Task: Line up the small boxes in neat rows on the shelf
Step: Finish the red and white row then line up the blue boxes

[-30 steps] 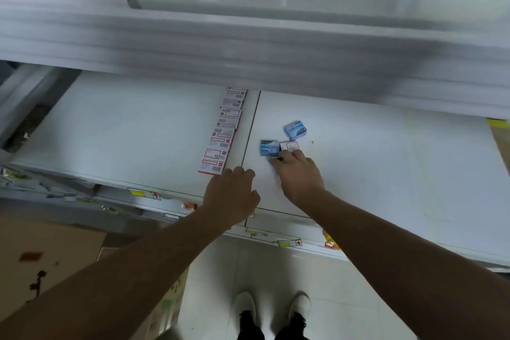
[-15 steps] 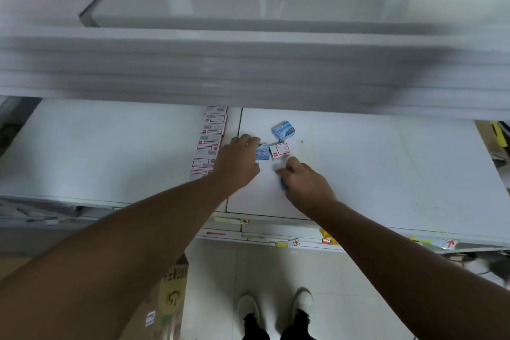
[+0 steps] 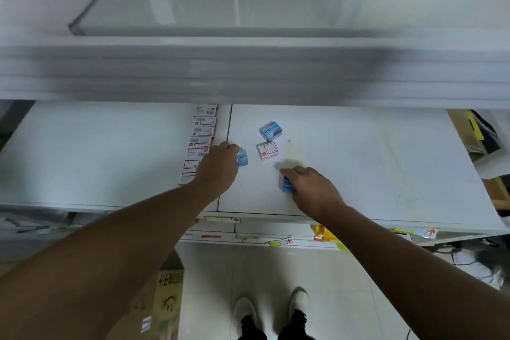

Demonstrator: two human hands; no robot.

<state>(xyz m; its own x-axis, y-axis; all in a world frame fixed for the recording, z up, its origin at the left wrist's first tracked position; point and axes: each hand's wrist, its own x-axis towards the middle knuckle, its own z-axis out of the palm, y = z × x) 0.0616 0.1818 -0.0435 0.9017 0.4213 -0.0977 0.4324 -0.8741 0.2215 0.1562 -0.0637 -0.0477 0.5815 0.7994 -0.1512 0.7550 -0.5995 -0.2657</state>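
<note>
Overhead, a blurred upper shelf [image 3: 248, 69] spans the full width of the view. Below it lies the white lower shelf [image 3: 358, 163], made of two panels that meet at a seam running from front to back.

A row of white boxes [image 3: 200, 143] lies on the left panel, just beside the seam. Its long axis runs front to back, parallel to the seam, and the boxes sit end to end with printed label faces up. The far end of the row passes under the upper shelf.

A cardboard carton [image 3: 165, 292] stands on the floor below the left forearm. What it contains cannot be told.

The left hand [image 3: 218, 165] rests at the seam, fingers curled, and holds a small blue box [image 3: 242, 158] at its fingertips, on the right panel.

The right hand [image 3: 311, 188] lies palm down on the right panel, nearer the front edge. Its fingers are curled over a second blue box [image 3: 287, 184], most of which is hidden under the hand.

Two loose boxes lie between and beyond the hands, apart from each other. The white-faced box [image 3: 267, 150] sits label up, slightly skewed to the seam. The far blue box [image 3: 271, 130] lies beyond it, also turned at an angle to the seam.
</note>
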